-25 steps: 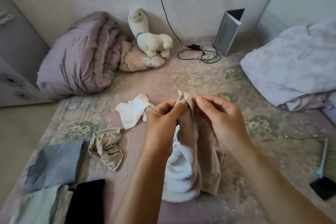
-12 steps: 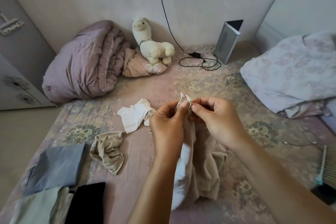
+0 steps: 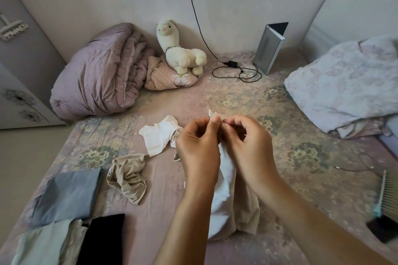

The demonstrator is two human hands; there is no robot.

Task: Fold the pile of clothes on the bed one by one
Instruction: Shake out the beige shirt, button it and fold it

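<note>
My hands have dropped a bit lower, and the left hand (image 3: 199, 146) and right hand (image 3: 247, 146) both pinch the top of the beige cloth (image 3: 241, 204) so it hangs over the near bed (image 3: 280, 168), ready to fold.

Bed (image 3: 247, 97): pink floral sheet. Lying on it: white garment (image 3: 158, 135), beige garment (image 3: 129, 176), folded grey cloth (image 3: 66, 193), pale green cloth (image 3: 43, 243), black cloth (image 3: 103, 239), rolled striped duvet (image 3: 97, 77), black cable (image 3: 237, 71), floral blanket (image 3: 349, 82).
</note>
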